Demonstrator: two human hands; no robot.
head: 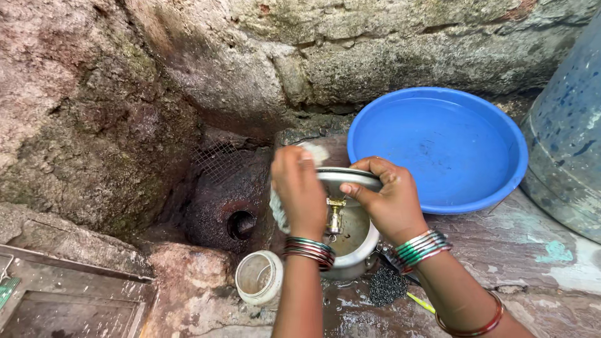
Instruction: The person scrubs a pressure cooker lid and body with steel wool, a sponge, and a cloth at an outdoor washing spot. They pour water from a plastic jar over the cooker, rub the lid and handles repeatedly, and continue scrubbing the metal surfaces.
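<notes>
Two hands: both are working on one steel pressure-cooker lid (350, 219), held on edge over wet stone floor (532, 244), just before the blue plastic basin (438, 150).
Left hand (299, 188): is closing on a pale scrub pad (318, 152), mostly hidden, blurring.
Right hand (385, 200): is gripping the lid's rim, fingers curled.
Obscured: the lid's lower edge is sitting behind wrists and bangles.
Nearby: a cloudy plastic jar (258, 276) is lying on its side; a dark wire scourer (387, 285) is resting on the floor.
</notes>
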